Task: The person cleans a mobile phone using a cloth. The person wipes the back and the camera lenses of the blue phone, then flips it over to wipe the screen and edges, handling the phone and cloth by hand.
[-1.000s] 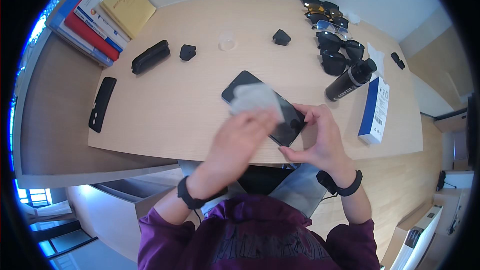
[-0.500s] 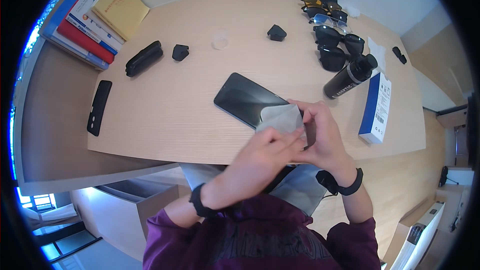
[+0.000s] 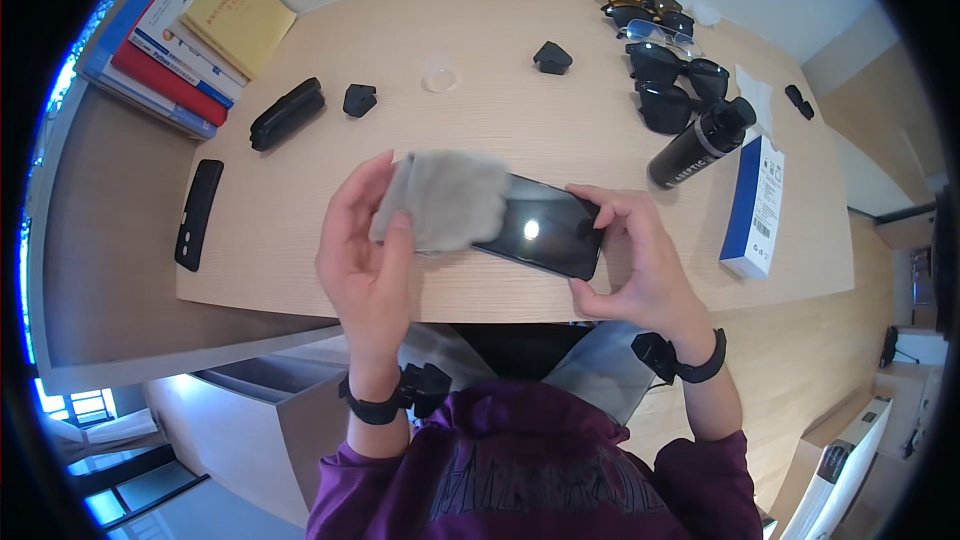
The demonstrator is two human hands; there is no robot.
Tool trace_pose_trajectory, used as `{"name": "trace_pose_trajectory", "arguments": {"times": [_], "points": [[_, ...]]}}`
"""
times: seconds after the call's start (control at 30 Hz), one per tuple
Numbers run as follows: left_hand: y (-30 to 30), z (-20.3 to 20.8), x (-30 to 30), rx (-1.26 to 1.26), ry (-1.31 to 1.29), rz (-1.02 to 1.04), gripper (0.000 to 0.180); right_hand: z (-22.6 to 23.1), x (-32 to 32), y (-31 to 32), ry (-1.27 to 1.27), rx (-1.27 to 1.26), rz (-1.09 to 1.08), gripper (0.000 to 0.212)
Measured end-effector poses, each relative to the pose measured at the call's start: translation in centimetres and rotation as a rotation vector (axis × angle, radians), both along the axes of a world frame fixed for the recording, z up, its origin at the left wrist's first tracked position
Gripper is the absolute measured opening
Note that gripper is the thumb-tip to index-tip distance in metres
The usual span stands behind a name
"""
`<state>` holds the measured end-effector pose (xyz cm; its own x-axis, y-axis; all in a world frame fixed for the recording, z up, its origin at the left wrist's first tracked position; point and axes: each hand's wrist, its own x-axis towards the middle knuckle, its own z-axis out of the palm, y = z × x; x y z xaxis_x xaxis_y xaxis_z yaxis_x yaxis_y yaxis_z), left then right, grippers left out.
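Note:
A black smartphone [image 3: 545, 230] lies face up on the desk, its dark screen reflecting a bright spot of light. My right hand [image 3: 640, 255] grips its right end between thumb and fingers. At the phone's other end, my left hand [image 3: 370, 250] holds a grey cloth [image 3: 450, 200] pinched between thumb and fingers. The cloth is slightly blurred and covers the left part of the phone. Whether it touches the screen there, I cannot tell. Nearest to my right hand stands a tilted-looking black bottle [image 3: 700, 145], with a blue and white box [image 3: 755, 210] beside it.
Several pairs of glasses [image 3: 680, 70] line the back right of the desk [image 3: 270, 230]. A black phone case [image 3: 199, 215], a glasses case [image 3: 287, 115] and two small black pieces [image 3: 360, 100] lie left and back. Books [image 3: 170, 70] stand at the far left.
My left hand has moved left, carrying the cloth from the phone's right end to its left end. The right part of the screen is now uncovered. My right hand stays at the phone's right end.

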<state>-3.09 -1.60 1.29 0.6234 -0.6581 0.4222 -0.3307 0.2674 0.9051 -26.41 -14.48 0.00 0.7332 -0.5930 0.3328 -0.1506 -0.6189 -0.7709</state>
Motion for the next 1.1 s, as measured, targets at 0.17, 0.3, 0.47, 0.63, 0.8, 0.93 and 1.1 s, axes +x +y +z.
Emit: {"name": "trace_pose_trajectory", "arguments": {"times": [0.17, 0.3, 0.47, 0.63, 0.8, 0.93, 1.1], "points": [[-1.1, 0.2, -0.9, 0.15, 0.115, -0.132, 0.045, -0.4, 0.1, -0.2, -0.017, -0.044, -0.003, 0.063], [-1.4, -0.9, -0.9, 0.334, -0.358, 0.043, 0.04, -0.4, 0.1, -0.2, -0.013, -0.071, -0.021, 0.073], [-1.2, -0.2, -0.9, 0.394, -0.847, 0.075, 0.042, -0.4, -0.3, -0.3, -0.014, -0.062, -0.031, 0.087], [-1.5, -0.3, -0.4, 0.438, -1.225, -0.119, 0.047, -0.2, -0.8, -0.5, -0.037, 0.06, -0.011, 0.097], [-1.4, 0.0, -1.3, 0.495, -1.123, -0.308, 0.055, 0.4, -1.1, -0.2, -0.018, 0.068, -0.063, 0.106], [-1.7, -0.2, -2.8, 0.426, -1.064, -0.429, 0.055, 0.0, -1.0, 0.3, -0.025, 0.109, -0.097, 0.12], [-2.0, -0.1, -3.6, 0.327, -0.957, -0.588, 0.057, -0.2, -1.2, 0.0, 0.042, -0.116, -0.111, 0.13]]}}
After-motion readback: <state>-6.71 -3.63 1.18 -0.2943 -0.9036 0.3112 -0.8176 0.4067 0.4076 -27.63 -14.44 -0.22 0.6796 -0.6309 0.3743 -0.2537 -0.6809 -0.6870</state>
